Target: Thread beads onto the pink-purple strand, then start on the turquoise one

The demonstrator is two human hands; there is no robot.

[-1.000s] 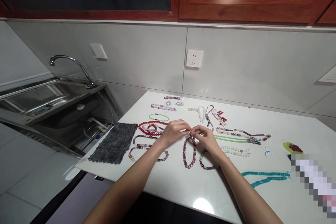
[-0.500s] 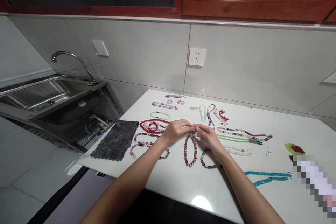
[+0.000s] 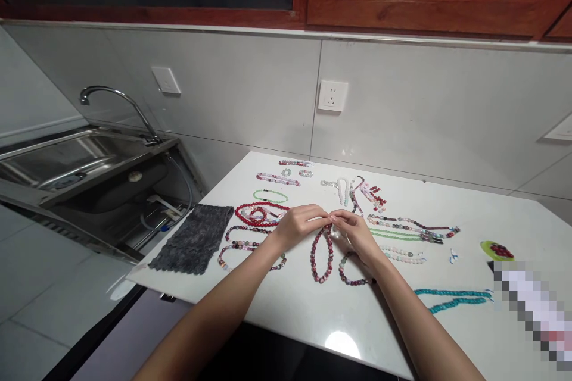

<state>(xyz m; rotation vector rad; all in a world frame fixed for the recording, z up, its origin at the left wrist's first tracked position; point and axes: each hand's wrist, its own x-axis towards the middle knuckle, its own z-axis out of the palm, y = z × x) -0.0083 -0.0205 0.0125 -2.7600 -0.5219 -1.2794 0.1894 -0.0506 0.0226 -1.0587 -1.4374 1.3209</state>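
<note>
My left hand and my right hand meet fingertip to fingertip over the white table. Both pinch the top end of a dark red and pink bead string, whose loop lies on the table below them. A purple bead strand curls just under my right wrist. A bright red bead necklace lies left of my left hand.
Several more bead strands cover the table's far half, with a teal one at the right. A grey cloth lies at the left edge. A steel sink with a tap stands beyond it. A small green dish holds red beads.
My fingertips closed together on the top of the red and pink string; the hands were slightly apart a second ago. The view shifted a little.
</note>
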